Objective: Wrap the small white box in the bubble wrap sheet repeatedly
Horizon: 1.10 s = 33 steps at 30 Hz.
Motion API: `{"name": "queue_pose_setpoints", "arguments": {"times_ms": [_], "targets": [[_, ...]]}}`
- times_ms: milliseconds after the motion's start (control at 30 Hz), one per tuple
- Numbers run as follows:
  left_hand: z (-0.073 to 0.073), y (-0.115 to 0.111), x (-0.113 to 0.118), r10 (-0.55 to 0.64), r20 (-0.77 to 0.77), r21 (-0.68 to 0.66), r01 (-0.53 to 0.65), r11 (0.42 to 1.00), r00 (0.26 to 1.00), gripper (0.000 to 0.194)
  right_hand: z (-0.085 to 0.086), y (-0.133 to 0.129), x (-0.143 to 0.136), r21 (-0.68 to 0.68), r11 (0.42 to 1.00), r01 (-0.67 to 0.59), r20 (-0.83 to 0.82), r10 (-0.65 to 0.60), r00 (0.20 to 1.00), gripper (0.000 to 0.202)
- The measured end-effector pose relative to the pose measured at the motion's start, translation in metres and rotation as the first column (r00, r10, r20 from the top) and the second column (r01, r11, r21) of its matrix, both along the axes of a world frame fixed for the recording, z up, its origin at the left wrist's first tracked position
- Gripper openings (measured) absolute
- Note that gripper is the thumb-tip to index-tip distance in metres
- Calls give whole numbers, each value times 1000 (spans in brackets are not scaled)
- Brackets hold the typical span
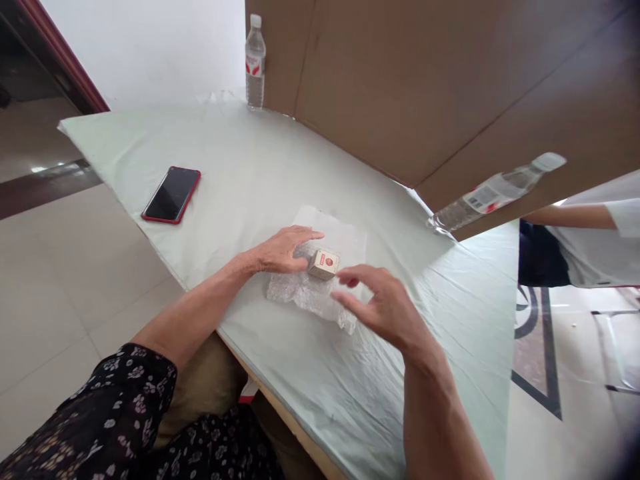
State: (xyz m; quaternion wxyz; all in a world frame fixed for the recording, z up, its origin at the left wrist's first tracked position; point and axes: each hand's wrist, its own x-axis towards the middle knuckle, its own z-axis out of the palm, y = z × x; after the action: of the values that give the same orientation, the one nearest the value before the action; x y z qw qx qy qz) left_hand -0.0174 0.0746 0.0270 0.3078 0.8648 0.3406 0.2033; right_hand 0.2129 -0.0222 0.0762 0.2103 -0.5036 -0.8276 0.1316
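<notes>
Possibly, the small box could tip if the loose bubble wrap is pulled. Left hand is spread, right hand curved open; touch is unclear.

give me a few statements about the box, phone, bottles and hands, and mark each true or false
1. The box sits on the bubble wrap. True.
2. The phone lies on the bubble wrap. False: the phone is on the cloth, away from the bubble wrap.
3. The left hand and right hand are on opposite sides of the box. True.
4. The right hand holds a bottle. False: it holds nothing, its fingers near the box.
5. Both bottles are beside the cardboard. True.
</notes>
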Motion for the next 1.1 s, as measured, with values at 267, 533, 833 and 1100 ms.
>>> {"name": "queue_pose_setpoints", "arguments": {"times_ms": [267,533,833,1100], "targets": [[3,-5,6,-74,113,-42,79,996,991,61,-14,-15,-47,-103,992,-66,600,115,792,14],[6,-5,6,-36,194,-157,67,985,980,27,3,-18,-26,-207,977,-51,528,155,835,9],[7,-5,5,-52,192,-113,75,991,980,23,-4,-18,-38,-222,975,-29,661,172,731,23],[3,-3,4,-43,213,-122,71,990,976,22,-1,-24,-44,-261,962,82,704,131,698,23]]}}
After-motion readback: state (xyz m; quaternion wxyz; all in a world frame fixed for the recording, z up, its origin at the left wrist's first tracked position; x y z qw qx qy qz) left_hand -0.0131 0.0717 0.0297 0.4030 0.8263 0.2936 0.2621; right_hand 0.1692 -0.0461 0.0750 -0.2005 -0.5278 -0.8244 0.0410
